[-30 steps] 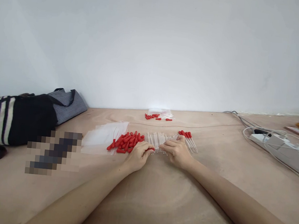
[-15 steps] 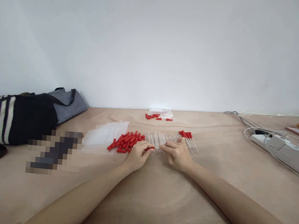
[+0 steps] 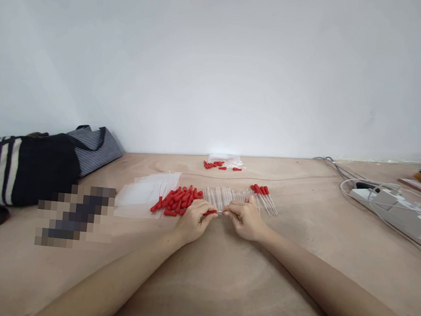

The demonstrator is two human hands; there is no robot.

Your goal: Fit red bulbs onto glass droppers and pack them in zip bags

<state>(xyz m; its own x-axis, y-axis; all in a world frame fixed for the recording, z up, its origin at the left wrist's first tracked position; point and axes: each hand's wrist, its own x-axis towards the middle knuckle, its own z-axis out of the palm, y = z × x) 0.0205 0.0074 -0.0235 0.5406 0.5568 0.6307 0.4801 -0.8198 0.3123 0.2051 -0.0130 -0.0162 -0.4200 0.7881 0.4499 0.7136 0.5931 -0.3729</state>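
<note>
My left hand (image 3: 193, 221) pinches a red rubber dropper bulb (image 3: 210, 212), its open end turned to the right. From the other side, my right hand (image 3: 247, 221) has its fingers closed on a thin clear glass tube (image 3: 220, 212), whose end meets the bulb's mouth. Whether the tube is inside the bulb I cannot tell. Behind both hands lies a row of clear glass tubes (image 3: 221, 196), partly covered by the fingers. Left of that row is a heap of red bulbs (image 3: 179, 198). Several droppers with red bulbs on them (image 3: 265, 195) lie beyond my right hand.
Clear plastic bags (image 3: 138, 193) lie beside the heap. Near the wall are more red bulbs (image 3: 213, 165) with a small bag (image 3: 225, 158). A black bag (image 3: 46, 167) sits at the left, and a white power strip (image 3: 395, 208) with cables at the right.
My right hand's fingers have drawn together on a glass tube and lifted off the row slightly. The tube's end is now in line with the bulb in my left hand, which stays put.
</note>
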